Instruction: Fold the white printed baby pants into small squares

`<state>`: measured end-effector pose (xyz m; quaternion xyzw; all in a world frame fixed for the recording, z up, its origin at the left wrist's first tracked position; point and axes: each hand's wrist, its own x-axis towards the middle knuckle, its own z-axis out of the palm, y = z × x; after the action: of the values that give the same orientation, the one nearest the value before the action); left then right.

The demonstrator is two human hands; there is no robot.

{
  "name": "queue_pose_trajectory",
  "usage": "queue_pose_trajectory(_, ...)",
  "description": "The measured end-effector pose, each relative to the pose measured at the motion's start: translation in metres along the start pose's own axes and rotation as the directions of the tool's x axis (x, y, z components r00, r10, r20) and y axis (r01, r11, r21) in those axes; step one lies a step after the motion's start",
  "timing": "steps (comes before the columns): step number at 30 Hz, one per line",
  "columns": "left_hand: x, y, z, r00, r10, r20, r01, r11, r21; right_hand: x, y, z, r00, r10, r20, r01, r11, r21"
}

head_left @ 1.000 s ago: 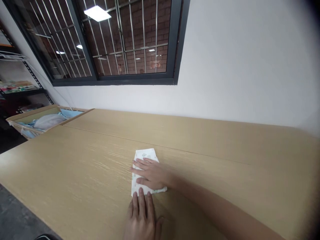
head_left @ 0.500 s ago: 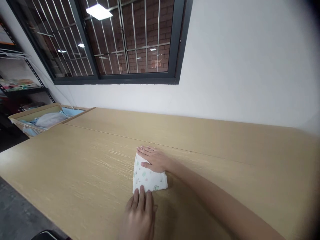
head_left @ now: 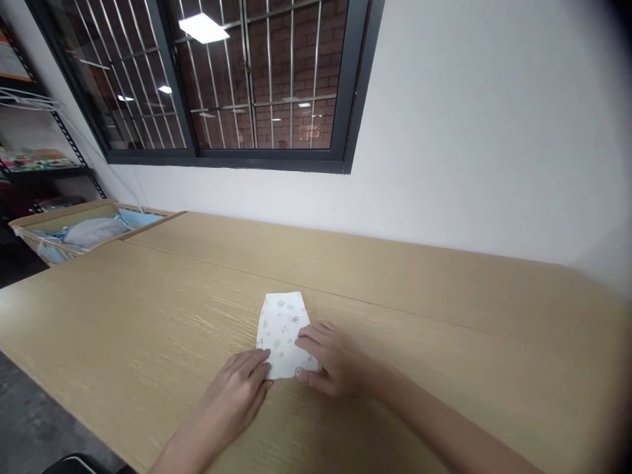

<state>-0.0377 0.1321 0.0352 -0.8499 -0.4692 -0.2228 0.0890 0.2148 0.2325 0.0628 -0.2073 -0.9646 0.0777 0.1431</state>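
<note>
My left hand [head_left: 239, 388] and my right hand [head_left: 336, 361], two in all, meet at one piece of printed cloth [head_left: 282, 322] on one bench [head_left: 395, 280]. Behind them, one wall [head_left: 474, 131] carries one window [head_left: 276, 158] with two panes [head_left: 279, 79] in view. One large light [head_left: 204, 28] and at least three smaller lights [head_left: 165, 89] show in the glass. At far left, I count one open box [head_left: 74, 214], one white bundle [head_left: 96, 232] inside it, and at least two shelves [head_left: 44, 174].
</note>
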Motion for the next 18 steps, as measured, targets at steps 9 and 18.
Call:
queue_pose_trajectory(9, 0.033, -0.026, -0.012, 0.934, -0.237, 0.267, 0.313, 0.905, -0.288, -0.01, 0.005, 0.002, 0.987, 0.157, -0.037, -0.146, 0.969, 0.198)
queue_pose_trajectory(18, 0.07, -0.069, -0.008, 0.886, -0.334, 0.323, 0.463, 0.696, -0.549, 0.041, 0.032, 0.001, 0.863, 0.485, -0.144, -0.401, 0.829, 0.39)
